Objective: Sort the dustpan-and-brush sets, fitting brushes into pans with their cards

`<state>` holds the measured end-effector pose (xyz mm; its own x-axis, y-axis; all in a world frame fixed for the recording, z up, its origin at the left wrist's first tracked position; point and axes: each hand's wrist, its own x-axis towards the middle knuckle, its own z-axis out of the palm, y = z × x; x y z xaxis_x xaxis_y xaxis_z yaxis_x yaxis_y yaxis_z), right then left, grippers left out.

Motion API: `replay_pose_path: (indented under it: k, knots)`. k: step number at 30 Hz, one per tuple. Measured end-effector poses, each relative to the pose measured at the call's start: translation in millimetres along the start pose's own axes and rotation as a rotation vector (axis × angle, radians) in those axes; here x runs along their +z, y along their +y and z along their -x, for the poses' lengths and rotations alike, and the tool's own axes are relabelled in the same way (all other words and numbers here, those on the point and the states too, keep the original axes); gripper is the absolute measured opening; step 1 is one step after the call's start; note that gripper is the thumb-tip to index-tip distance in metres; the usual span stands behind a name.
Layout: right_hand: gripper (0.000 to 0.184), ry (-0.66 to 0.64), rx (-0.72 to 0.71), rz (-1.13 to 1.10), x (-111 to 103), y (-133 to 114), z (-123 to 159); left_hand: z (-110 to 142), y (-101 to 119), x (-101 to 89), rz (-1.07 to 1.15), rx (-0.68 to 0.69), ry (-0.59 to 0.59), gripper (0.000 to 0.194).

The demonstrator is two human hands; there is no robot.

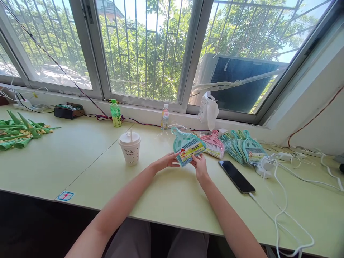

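Both hands are closed on a turquoise mini dustpan-and-brush set (185,141) in clear wrap, tilted, with its handle pointing to the far left. The left hand (168,161) holds its left edge, and the right hand (199,165) pinches the near right corner beside the yellow printed label (191,152). The set is above the middle of the pale yellow-green table (166,195).

Just beyond it to the right lies a pink dustpan-and-brush set (214,145), then a row of overlapping wrapped turquoise sets (242,148). Nearer on the right, a black smartphone (236,176) is plugged into a white cable (282,211). Left of the hands stands a lidded paper cup (129,150) with a straw (131,135). Farther back are a green-labelled drink bottle (116,114), a clear bottle (165,117) and, on the sill, a tissue pack (204,107). Green cone-shaped pieces (24,130) lie heaped at the far left.
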<state>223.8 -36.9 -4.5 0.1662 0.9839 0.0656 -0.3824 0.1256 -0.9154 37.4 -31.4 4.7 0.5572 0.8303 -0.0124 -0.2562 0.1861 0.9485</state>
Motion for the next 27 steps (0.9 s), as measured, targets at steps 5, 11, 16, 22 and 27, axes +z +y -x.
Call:
replay_pose_path:
  k: [5, 11, 16, 22, 27]
  knots:
    - [0.048, -0.076, 0.018, 0.067, 2.5, -4.3, 1.8, -0.9, 2.4, 5.8, 0.127, 0.219, 0.212, 0.047]
    - [0.049, -0.15, 0.015, 0.141, 8.3, -5.2, 7.8, 1.3, -0.2, -0.3, 0.085, 0.095, 0.258, 0.045]
    - [0.05, -0.102, -0.038, 0.088, 8.3, -2.5, 8.1, -2.3, -10.8, 3.9, 0.116, 0.106, 0.141, 0.049]
    - [0.052, -0.119, -0.024, 0.076, 11.0, -1.7, 11.3, -5.3, -14.7, 14.0, 0.182, 0.276, 0.266, 0.06]
    - [0.052, -0.124, -0.038, 0.086, 10.3, -9.1, 11.8, 0.8, -12.0, 19.1, 0.151, 0.139, 0.144, 0.063]
